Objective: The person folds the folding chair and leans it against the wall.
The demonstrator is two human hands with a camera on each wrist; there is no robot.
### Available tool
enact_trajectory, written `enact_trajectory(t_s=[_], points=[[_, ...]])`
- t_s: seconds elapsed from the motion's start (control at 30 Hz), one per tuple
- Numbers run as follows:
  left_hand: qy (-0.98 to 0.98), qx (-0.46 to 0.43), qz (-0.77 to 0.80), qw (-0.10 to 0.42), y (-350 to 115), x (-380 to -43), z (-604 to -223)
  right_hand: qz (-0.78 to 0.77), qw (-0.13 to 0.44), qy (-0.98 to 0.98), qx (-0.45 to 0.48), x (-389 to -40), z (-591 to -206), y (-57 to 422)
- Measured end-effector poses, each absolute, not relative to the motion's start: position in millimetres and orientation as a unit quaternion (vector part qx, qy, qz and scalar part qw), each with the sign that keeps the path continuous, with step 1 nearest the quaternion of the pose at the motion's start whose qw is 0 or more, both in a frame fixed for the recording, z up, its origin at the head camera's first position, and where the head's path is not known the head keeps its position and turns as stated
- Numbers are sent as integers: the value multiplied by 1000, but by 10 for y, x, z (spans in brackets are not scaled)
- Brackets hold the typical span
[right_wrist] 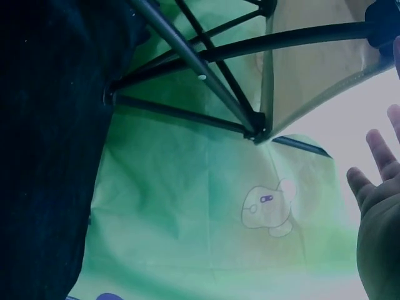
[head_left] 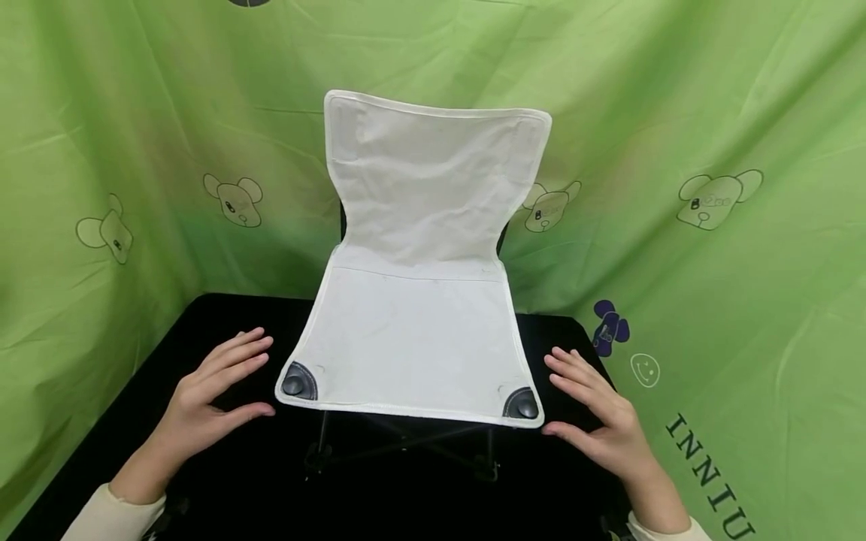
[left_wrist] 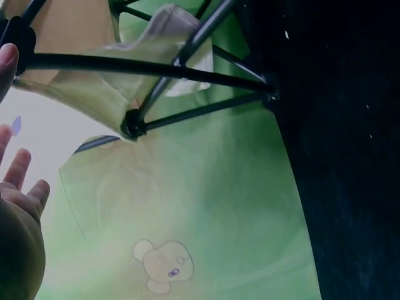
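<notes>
A white fabric folding chair [head_left: 419, 338] stands unfolded in the middle of the head view, with black corner patches on its front seat corners. Its thin dark tube legs [right_wrist: 181, 112] cross beneath the seat and show well in both wrist views. To the left of the seat is my left hand [head_left: 210, 394], its fingers extended and apart from the chair. My right hand [head_left: 602, 413] is held likewise at the right, thumb close to the front right corner. Neither hand holds anything. In the wrist views only part of each hand shows at the frame edge.
The chair stands on a black-covered surface [head_left: 237, 473]. Green fabric walls [head_left: 643, 90] with printed bear heads surround it at the back and both sides. Lettering and a purple figure [head_left: 610, 328] mark the right wall.
</notes>
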State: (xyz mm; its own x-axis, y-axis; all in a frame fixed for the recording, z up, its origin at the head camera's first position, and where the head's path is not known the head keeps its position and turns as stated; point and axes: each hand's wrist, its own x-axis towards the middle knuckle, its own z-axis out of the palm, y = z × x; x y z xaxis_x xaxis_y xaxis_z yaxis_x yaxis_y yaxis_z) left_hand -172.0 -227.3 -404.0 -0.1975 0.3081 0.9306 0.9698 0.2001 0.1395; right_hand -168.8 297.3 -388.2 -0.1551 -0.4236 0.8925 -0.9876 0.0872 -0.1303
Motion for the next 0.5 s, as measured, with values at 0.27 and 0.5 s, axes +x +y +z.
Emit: enact_trajectory(t_s=[0.27, 0.5], points=[[-642, -512, -416, 391, -2156, -1733, -4016, 397, 352, -639, 557, -1657, -3884, 2913], [-627, -529, -420, 387, -2080, -1732, -4012, 397, 348, -634, 566, -1669, -3859, 2852]])
